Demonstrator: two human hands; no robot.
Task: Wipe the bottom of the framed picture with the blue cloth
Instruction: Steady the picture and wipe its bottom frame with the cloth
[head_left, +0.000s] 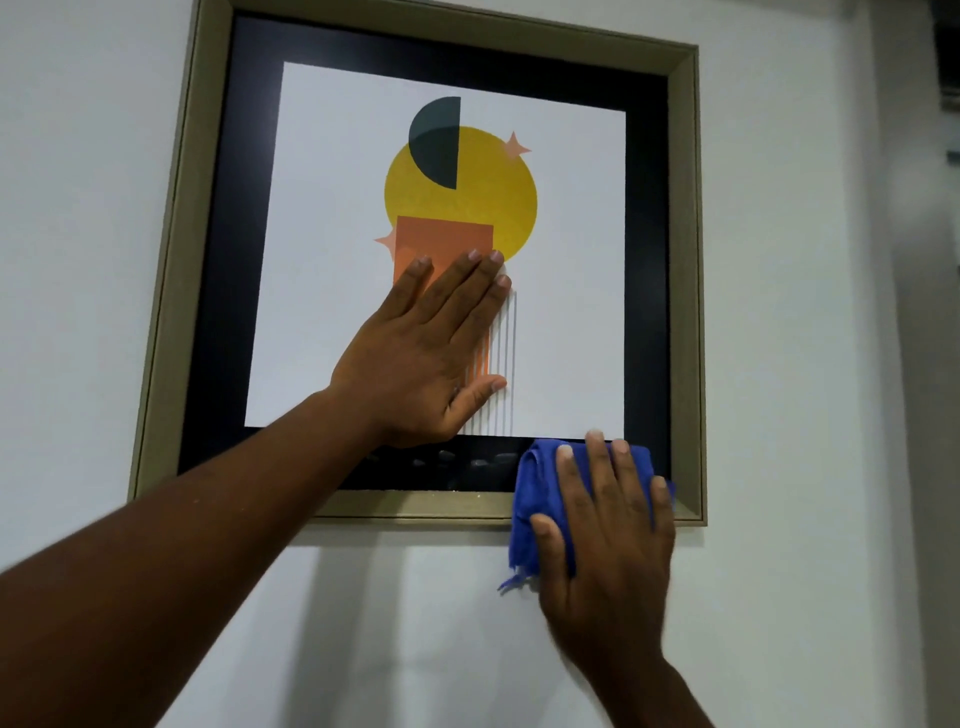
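Observation:
A framed picture (685, 260) hangs on the white wall, with a dull gold frame, a black mat and a print of a yellow circle and orange shapes. My left hand (421, 358) lies flat and open on the glass over the lower middle of the print. My right hand (602, 540) presses a blue cloth (535, 483) against the bottom right of the frame. The cloth covers the lower black mat and the gold bottom rail there, and a corner of it hangs below the frame.
The white wall (78, 208) surrounds the frame on all sides. Shadows of my arms fall on the wall under the picture. A darker edge or fitting (948, 52) shows at the far upper right.

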